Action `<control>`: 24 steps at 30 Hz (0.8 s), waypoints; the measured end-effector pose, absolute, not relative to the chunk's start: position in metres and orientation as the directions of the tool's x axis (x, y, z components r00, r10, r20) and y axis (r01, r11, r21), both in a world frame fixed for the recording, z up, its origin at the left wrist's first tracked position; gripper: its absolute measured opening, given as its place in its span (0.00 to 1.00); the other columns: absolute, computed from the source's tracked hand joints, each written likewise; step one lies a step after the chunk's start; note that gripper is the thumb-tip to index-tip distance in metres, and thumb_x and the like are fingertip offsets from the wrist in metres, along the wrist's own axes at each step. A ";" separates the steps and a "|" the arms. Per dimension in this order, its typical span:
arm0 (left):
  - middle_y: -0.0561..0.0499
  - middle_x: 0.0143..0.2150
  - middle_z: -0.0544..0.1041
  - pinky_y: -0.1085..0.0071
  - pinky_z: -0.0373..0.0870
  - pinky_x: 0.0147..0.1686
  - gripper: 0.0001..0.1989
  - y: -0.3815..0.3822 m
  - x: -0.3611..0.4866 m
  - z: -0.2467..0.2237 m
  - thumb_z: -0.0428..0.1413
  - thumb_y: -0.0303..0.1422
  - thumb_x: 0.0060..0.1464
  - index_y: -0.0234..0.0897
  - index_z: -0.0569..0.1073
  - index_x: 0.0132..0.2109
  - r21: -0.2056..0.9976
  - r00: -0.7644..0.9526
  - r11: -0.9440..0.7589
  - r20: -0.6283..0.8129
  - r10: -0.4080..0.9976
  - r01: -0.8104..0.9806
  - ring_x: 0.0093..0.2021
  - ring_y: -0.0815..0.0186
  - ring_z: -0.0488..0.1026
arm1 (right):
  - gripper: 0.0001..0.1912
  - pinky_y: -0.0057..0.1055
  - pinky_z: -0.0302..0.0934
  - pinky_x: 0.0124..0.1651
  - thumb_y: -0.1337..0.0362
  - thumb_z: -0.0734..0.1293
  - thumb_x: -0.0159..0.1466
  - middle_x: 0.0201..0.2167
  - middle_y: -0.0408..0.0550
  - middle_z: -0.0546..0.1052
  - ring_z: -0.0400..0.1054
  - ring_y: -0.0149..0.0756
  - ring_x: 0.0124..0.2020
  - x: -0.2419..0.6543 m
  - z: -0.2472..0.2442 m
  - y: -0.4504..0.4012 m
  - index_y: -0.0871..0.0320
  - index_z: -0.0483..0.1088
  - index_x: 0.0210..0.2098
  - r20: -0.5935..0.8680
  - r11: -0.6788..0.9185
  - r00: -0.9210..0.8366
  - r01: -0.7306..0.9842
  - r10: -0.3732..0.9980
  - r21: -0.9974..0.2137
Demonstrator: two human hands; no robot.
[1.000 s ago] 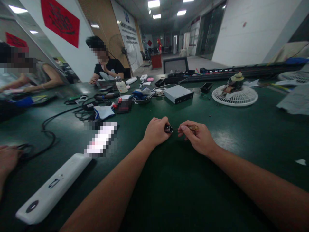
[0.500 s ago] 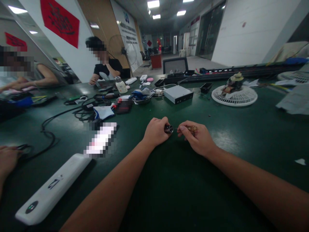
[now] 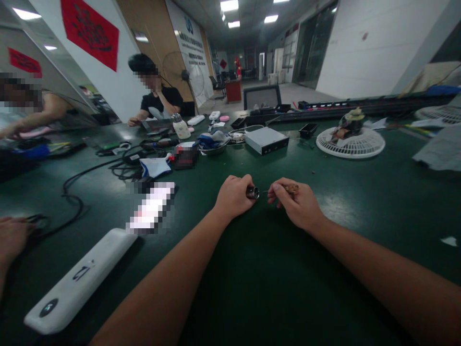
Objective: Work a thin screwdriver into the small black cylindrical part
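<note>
Two bare hands are held close together above a dark green bench mat point(image 3: 252, 293), near the middle of the view. The left hand point(image 3: 234, 197) has its fingers curled closed around a short cylindrical metal fitting point(image 3: 252, 192), dark and polished, with a bright rim; its end projects past the fingertips toward the right hand. The fitting's long axis lies roughly level, running left to right across the view. The right hand point(image 3: 297, 204) pinches a thin metal pin point(image 3: 273, 191) between thumb and forefinger, with a rough tan piece point(image 3: 291, 189) at the pin's right end. The pin lies almost in line with the fitting, and its tip points left, just beside the fitting's end. Nearer the lower left lies a long white plastic device point(image 3: 77, 281), with a pixelated object point(image 3: 151, 207) beyond it. A second person's hand point(image 3: 10, 235) rests at the left edge, near a black cable point(image 3: 72, 192). Farther on stand a blue-and-white fabric item point(image 3: 154, 167), a metal bowl point(image 3: 214, 146), a grey metal box point(image 3: 266, 140) and a white round fan guard point(image 3: 350, 144). At the far side of the bench sits a seated person point(image 3: 156, 98), in front of a pedestal fan point(image 3: 183, 74).
</note>
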State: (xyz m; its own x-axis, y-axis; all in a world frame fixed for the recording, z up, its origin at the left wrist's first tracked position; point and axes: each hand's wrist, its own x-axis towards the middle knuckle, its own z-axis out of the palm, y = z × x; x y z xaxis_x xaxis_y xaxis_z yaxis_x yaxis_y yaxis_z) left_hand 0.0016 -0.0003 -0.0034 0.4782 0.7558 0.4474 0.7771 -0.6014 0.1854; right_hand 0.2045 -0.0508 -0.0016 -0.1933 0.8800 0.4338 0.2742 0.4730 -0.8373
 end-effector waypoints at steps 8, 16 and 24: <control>0.53 0.30 0.76 0.61 0.67 0.45 0.08 0.000 0.001 -0.004 0.60 0.30 0.49 0.40 0.67 0.34 0.183 0.488 -0.618 0.462 0.740 0.764 0.33 0.61 0.73 | 0.16 0.29 0.67 0.29 0.54 0.61 0.73 0.32 0.48 0.79 0.77 0.36 0.31 0.205 -0.002 -0.052 0.58 0.75 0.38 0.403 0.473 -0.294 0.229 0.867 -0.851; 0.53 0.30 0.76 0.61 0.67 0.45 0.09 0.001 0.001 -0.004 0.60 0.30 0.49 0.40 0.67 0.35 0.184 0.487 -0.611 0.449 0.749 0.770 0.33 0.61 0.73 | 0.15 0.28 0.69 0.27 0.55 0.62 0.72 0.35 0.48 0.79 0.77 0.36 0.33 0.203 -0.001 -0.051 0.58 0.74 0.39 0.389 0.441 -0.255 0.197 0.885 -0.875; 0.52 0.30 0.76 0.61 0.68 0.44 0.09 0.000 0.002 -0.003 0.61 0.30 0.48 0.40 0.67 0.35 0.171 0.484 -0.609 0.459 0.745 0.775 0.33 0.60 0.74 | 0.15 0.28 0.68 0.29 0.56 0.61 0.73 0.32 0.47 0.78 0.77 0.34 0.31 0.205 -0.002 -0.051 0.58 0.74 0.38 0.440 0.481 -0.205 0.243 0.874 -0.843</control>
State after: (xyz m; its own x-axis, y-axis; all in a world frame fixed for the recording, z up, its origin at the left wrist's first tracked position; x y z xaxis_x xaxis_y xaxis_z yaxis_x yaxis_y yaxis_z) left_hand 0.0016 -0.0002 -0.0029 0.4841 0.7449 0.4590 0.7748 -0.6087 0.1708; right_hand 0.2049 -0.0505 -0.0016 -0.2045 0.8744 0.4399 0.2429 0.4807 -0.8426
